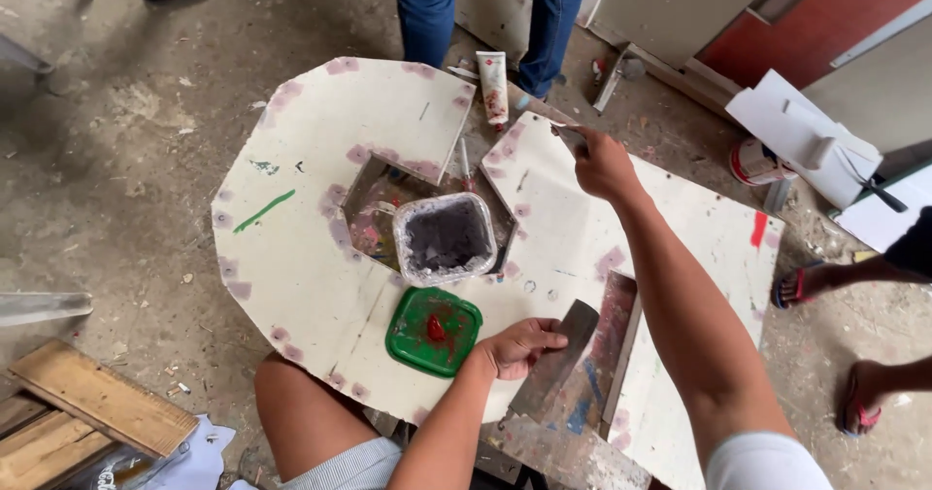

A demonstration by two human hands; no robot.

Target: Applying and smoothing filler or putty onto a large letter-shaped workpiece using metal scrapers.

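Note:
My left hand grips a wide flat metal scraper blade near the front edge of a white board patched with pinkish filler spots. My right hand reaches to the far edge of the right board panel and pinches a small putty knife against it. Between the two panels, a clear plastic tub of dark grey putty sits in a recessed opening. The tub's green lid, smeared with red paste, lies just left of my left hand. A white tube rests at the far edge.
A person in blue jeans stands beyond the board. Another person's sandalled feet are at the right. White papers and a can lie at upper right. Wooden planks are at lower left. My bare knee is under the board.

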